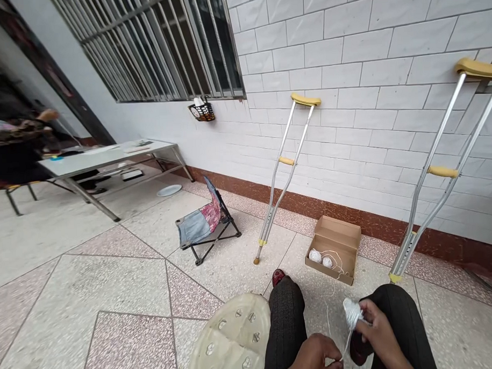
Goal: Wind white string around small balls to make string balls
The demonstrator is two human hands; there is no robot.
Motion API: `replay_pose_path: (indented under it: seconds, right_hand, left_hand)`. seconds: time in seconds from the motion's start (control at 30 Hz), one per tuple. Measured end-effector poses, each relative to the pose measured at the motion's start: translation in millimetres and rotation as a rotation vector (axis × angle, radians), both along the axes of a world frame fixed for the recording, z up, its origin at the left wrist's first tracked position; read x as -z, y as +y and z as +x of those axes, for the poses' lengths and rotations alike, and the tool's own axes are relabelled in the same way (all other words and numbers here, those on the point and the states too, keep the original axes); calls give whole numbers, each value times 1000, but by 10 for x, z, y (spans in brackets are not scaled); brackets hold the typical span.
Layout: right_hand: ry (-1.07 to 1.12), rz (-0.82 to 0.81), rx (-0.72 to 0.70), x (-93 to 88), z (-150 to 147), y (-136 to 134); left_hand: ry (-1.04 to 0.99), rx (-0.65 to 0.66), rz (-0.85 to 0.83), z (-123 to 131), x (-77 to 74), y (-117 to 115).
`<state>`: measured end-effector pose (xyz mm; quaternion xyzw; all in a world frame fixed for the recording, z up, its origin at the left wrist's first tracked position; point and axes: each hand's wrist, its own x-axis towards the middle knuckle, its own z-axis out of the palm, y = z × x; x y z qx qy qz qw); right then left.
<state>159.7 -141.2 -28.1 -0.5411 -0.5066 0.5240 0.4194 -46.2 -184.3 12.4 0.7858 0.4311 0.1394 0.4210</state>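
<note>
In the head view my right hand (374, 325) is closed around a ball of white yarn (352, 313) over my right knee. My left hand (318, 355), low in the picture, pinches the yarn strand (345, 347) that hangs from this ball. Past my knees on the floor, a lidded cardboard box (346, 252) stands open. Inside it lie two white yarn balls (315, 256) and some loose loops. A thin strand trails over the box's front edge and down toward my left hand.
A crutch (286, 161) leans on the tiled wall left of the box, another crutch (442, 171) to its right. A low folding chair (199, 226) and a pale round stool top (231, 341) are leftward. Farther off stands a table (108, 157), with a person seated at far left.
</note>
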Motion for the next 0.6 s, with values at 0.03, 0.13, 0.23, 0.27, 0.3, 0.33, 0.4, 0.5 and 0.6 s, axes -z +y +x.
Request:
replay_pose_path:
  seconds: [0.03, 0.13, 0.23, 0.27, 0.3, 0.33, 0.4, 0.5, 0.6]
  right_hand:
    - [2, 8, 20, -41, 30, 27]
    - [-71, 58, 0, -106, 102, 97]
    - [-184, 103, -108, -46, 82, 2]
    - [-196, 104, -160, -25, 61, -73]
    - [-182, 87, -224, -18, 41, -160]
    - [-143, 50, -304, -32, 25, -252]
    - [0, -72, -477, -130, 17, -421]
    - [254, -269, -592, -388, 71, -567]
    - [408, -306, -439, -634, 166, -547]
  left_hand:
    - [2, 7, -3, 7, 15, -20]
    - [6, 27, 23, 56, 18, -54]
    - [70, 26, 118, 78, -65, 11]
    - [104, 20, 166, 70, -101, 52]
    - [138, 21, 215, 55, -135, 97]
    - [163, 32, 259, 37, -164, 142]
    - [178, 89, 311, 4, -199, 219]
    - [132, 141, 303, -1, -207, 284]
    - [34, 91, 212, 62, -175, 271]
